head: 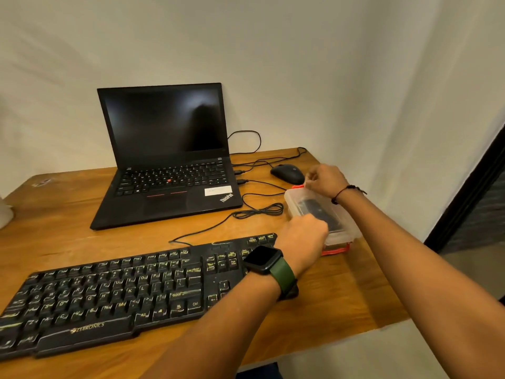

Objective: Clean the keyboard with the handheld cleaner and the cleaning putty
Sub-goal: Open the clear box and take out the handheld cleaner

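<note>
**Q:** What is in front of the person?

**A:** Pale walls meet behind a wooden table (68, 222). On it lies a black keyboard (114, 296) marked "ZEBRONICS", its left end cut off by the picture's edge. Behind it an open laptop (166, 157) reads "ThinkPad"; its white sticker is too blurred to read. A black mouse (287, 173) sits to the right.

**Q:** And the hands?

**A:** Both reach to a clear plastic box (341, 217) with red clasps, just right of the keyboard. The left hand (303, 242), a green-strapped watch (263, 259) on its wrist, curls over the box's near side. The right hand (325, 179), a dark cord bracelet (345, 191) on its wrist, pinches the red clasp at the far end.

**Q:** What's inside?

**A:** Something dark, partly hidden by the left hand; I cannot tell what.
</note>
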